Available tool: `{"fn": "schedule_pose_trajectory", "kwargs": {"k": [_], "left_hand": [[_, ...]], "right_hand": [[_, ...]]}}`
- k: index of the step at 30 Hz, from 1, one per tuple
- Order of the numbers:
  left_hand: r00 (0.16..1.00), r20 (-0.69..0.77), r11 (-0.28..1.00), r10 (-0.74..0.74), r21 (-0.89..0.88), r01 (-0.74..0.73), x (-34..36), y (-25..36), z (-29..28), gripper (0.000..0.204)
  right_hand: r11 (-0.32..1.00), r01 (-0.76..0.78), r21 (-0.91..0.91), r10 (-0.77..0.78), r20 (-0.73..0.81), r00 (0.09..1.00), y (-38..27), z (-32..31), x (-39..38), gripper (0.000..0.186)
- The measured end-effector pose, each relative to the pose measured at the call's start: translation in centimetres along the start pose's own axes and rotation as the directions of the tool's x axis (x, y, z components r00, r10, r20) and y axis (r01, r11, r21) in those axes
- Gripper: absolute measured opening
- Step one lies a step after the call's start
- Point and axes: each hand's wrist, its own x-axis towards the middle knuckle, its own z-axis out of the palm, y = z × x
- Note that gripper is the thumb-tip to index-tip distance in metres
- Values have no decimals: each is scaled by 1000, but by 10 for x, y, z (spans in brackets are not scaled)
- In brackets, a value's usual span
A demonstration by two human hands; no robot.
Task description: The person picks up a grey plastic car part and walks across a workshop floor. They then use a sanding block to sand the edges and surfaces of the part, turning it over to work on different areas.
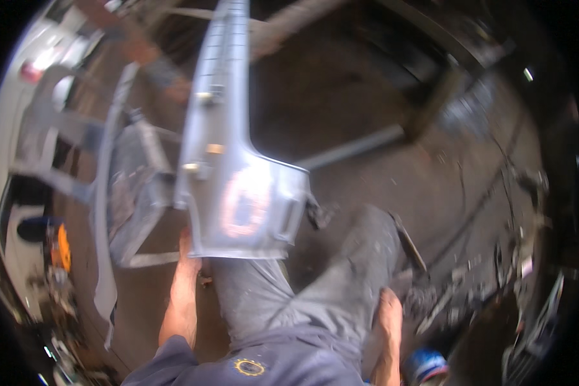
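Note:
A bare silver sheet-metal car body panel (235, 167) extends away from my lap, narrow at its far end and broad near me. A reddish ring-shaped mark sits on its broad part. My left hand (186, 251) grips the panel's near left corner, most of its fingers hidden behind the metal. My right hand (392, 299) is low beside my right knee; blur and its own wrist hide the fingers. A thin wooden-looking stick (410, 243) slants down past that knee, close to the hand. Whether the hand touches it I cannot tell.
Left of the panel lie a grey curved metal strip (106, 193) and a dented panel piece (135, 186). Farther left stands a white car (13, 135). A metal bar (357, 147) crosses the dark floor. Scrap parts (457, 289) and a blue-and-white can (426, 367) are at right.

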Motion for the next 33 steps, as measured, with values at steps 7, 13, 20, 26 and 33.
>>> {"fn": "schedule_pose_trajectory", "kwargs": {"k": [7,13,20,26,33], "left_hand": [[984,91,971,-156,-169,169,-81,40,-72,47],[968,68,809,242,536,-240,-115,108,-7,61],[980,200,914,6,396,-87,-14,208,93,79],[983,-66,825,170,555,-106,-7,210,128,52],[999,33,820,1,572,-19,-156,282,84,39]], "right_hand": [[891,12,-454,-53,-77,996,-124,-26,-29,91],[988,-92,126,61,228,972,-152,-56,-56,79],[949,-231,217,151,329,932,-170,-96,-149,75],[881,-63,-469,128,107,986,-103,-136,-224,71],[844,94,-528,82,301,950,-226,-180,-332,57]]}}
